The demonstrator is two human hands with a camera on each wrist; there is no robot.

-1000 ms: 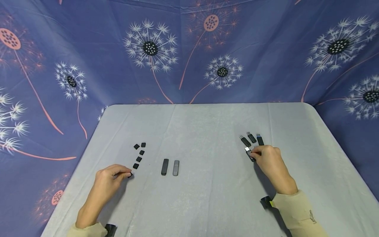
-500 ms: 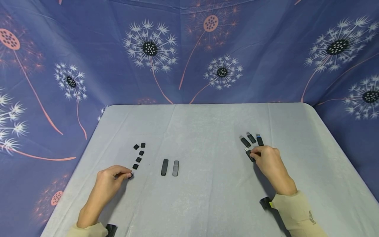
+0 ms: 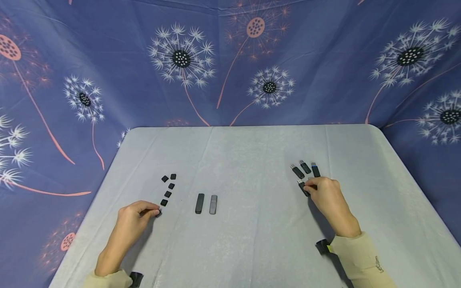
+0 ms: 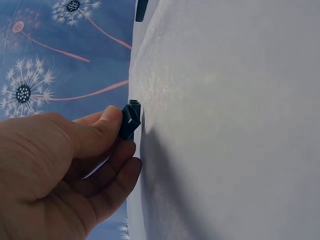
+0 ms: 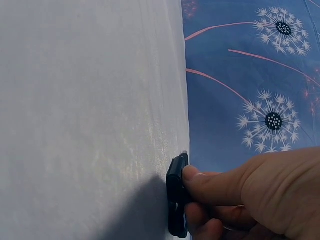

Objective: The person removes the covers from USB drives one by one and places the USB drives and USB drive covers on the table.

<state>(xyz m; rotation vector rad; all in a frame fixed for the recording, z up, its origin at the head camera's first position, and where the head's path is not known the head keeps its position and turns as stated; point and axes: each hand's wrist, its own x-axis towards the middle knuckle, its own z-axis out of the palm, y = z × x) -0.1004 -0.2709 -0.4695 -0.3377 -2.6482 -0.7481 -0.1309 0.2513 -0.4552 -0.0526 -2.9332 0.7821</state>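
At the lower left of the head view, the left hand pinches a small black cap at the bench. Five loose caps trail above it; their insides are too small to make out. At the lower right, the right hand pinches a black stick. Three sticks with bare plugs lie just above; a dark stick and a grey stick lie left of centre.

Caps at left on the desk, two sticks right of them, USB sticks clustered farther right, cloth behind everything.
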